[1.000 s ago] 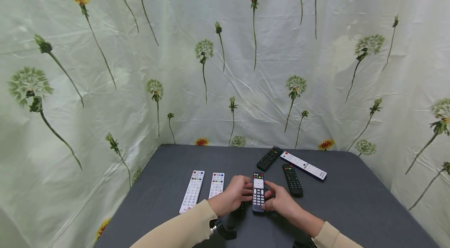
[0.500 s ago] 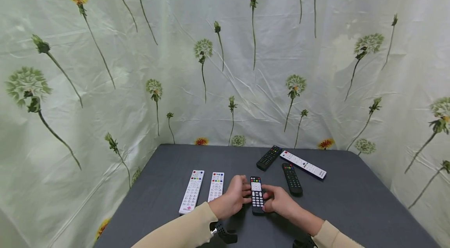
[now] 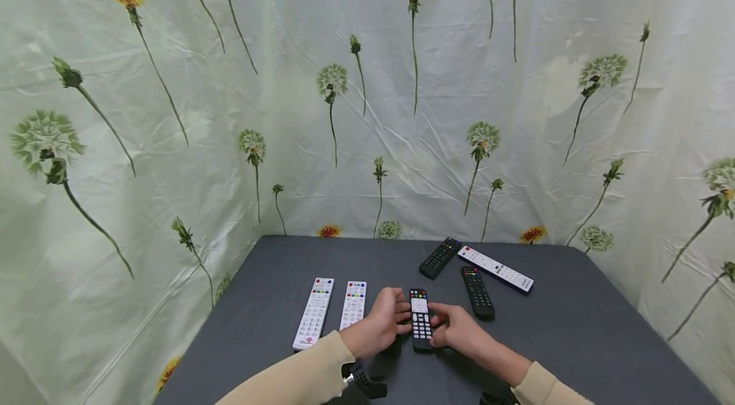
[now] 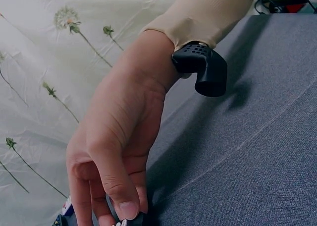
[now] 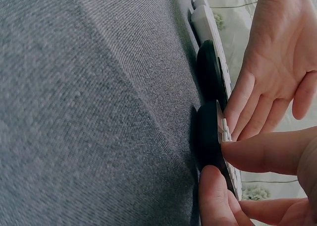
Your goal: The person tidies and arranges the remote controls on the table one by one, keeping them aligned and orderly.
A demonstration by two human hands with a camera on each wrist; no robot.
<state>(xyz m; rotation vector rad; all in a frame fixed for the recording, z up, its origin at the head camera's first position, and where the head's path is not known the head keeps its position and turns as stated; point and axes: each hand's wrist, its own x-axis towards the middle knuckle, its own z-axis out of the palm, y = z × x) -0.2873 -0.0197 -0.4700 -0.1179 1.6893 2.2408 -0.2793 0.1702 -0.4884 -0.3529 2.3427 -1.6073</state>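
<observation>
A black remote control (image 3: 421, 322) with white buttons lies lengthwise between both hands. My right hand (image 3: 459, 330) holds it along the right edge, its thumb and fingers curled against the side in the right wrist view. The left hand (image 3: 380, 323) has loosely extended fingers close to the remote's left edge; whether they touch it I cannot tell. Beside the held remote in the right wrist view is a second black remote (image 5: 211, 70), hidden under the left hand in the head view. A white remote (image 3: 353, 304) lies left of that hand, partly covered by it.
Another white remote (image 3: 313, 314) lies farther left on the dark grey table (image 3: 344, 261). Toward the back right are a black remote (image 3: 439, 257), another black remote (image 3: 478, 294) and a slanted white remote (image 3: 496, 269). A dandelion-print curtain (image 3: 367, 105) hangs behind the table.
The black remote has come slightly nearer and left, and its glossy sheen has gone as its tilt changed. The right hand kept its hold; the left hand shifted slightly. Little differs over the last half second.
</observation>
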